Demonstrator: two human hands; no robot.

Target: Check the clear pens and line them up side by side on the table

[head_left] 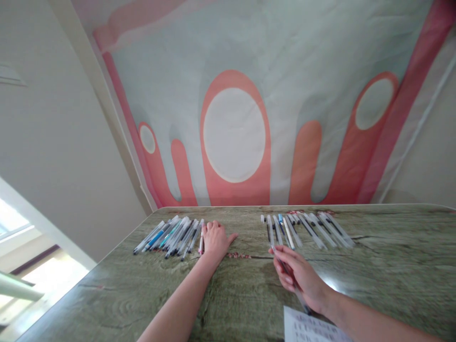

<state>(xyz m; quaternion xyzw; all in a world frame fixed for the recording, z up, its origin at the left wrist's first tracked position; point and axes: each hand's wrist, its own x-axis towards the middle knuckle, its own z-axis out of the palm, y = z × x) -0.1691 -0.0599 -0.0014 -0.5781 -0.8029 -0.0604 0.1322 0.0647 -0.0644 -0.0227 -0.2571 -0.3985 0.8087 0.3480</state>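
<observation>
My left hand [215, 237] lies palm down on the table, thumb stretched out to the right and fingers pointing away from me. Beside its fingers is a pink and white pen [201, 241], the rightmost of a row of pens [174, 235]; whether the fingertips touch it I cannot tell. My right hand [295, 273] is closed around a clear-barrelled pen [301, 300], held slanting above the table. One end of that pen points at the second group of pens [322, 232], the dark end down toward my wrist.
The wood-grain table [142, 294] runs back to a wall with a pink and grey pattern [235, 194]. A sheet of paper with writing [309, 328] lies at the front edge, partly under my right forearm. A small pale cap-like piece [262, 218] sits left of the right-hand pens.
</observation>
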